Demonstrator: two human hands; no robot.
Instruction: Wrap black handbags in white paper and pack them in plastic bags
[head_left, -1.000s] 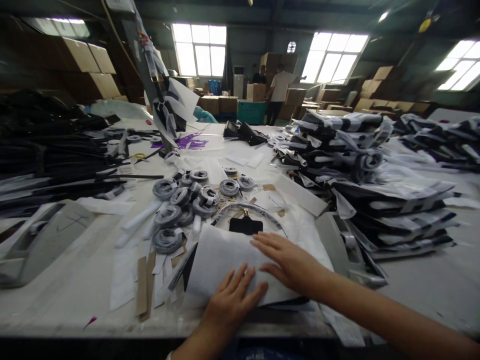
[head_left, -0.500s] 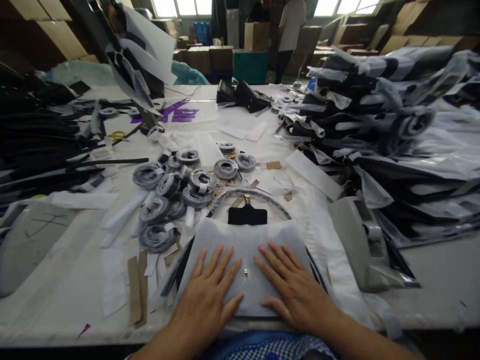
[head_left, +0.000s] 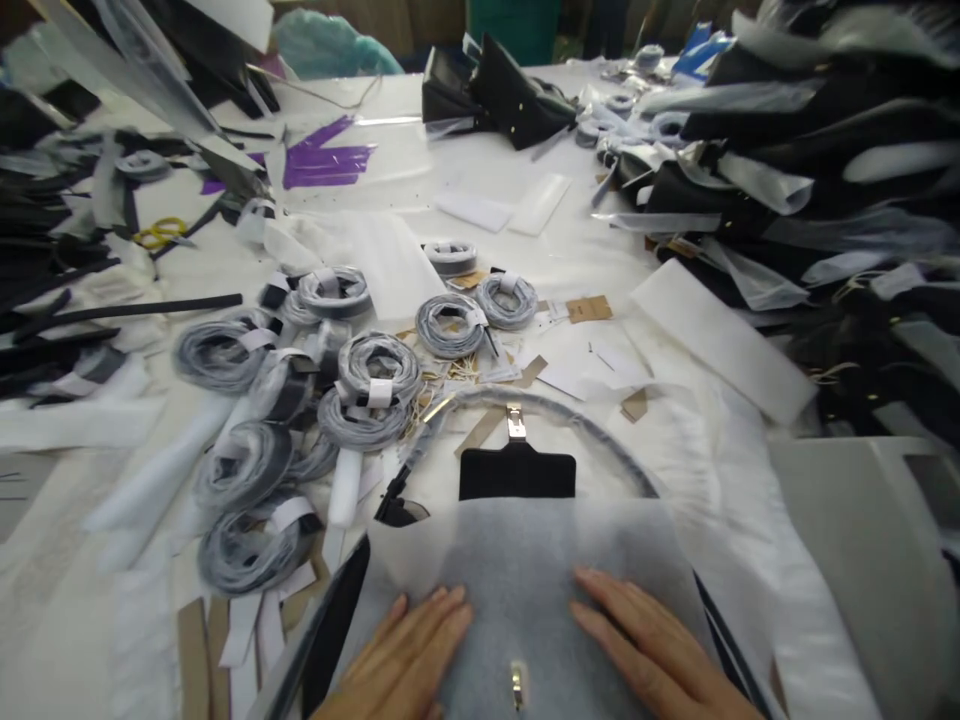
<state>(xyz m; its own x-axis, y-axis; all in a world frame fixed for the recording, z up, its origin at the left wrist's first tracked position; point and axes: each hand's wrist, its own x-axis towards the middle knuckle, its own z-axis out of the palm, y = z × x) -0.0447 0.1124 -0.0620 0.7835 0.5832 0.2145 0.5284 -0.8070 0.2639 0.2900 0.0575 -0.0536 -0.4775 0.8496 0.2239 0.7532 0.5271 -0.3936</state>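
A black handbag (head_left: 341, 620) lies flat before me, its front covered by a thin whitish translucent sheet (head_left: 517, 560). My left hand (head_left: 409, 655) rests flat on the left part of the sheet, fingers stretched out. On the right part lies my right hand (head_left: 649, 645), also flat with fingers extended. Between them a small gold clasp (head_left: 517, 686) pokes through the sheet. Beyond the sheet's far edge a black flap tab (head_left: 517, 473) with a gold buckle (head_left: 516, 420) sticks out. A wrapped handle (head_left: 555, 405) arches around it.
Several wrapped strap coils (head_left: 379, 370) are heaped at left, near brown and white strips (head_left: 195, 650). Black bags in plastic (head_left: 817, 200) are piled at right beside a grey tape dispenser (head_left: 862, 560). Yellow-handled scissors (head_left: 160, 233), purple tape (head_left: 326, 167) and black bags (head_left: 517, 100) lie farther back.
The view has tilted down and come closer to the bag. Both hands stay flat on the sheet, their fingers now closer together than before.
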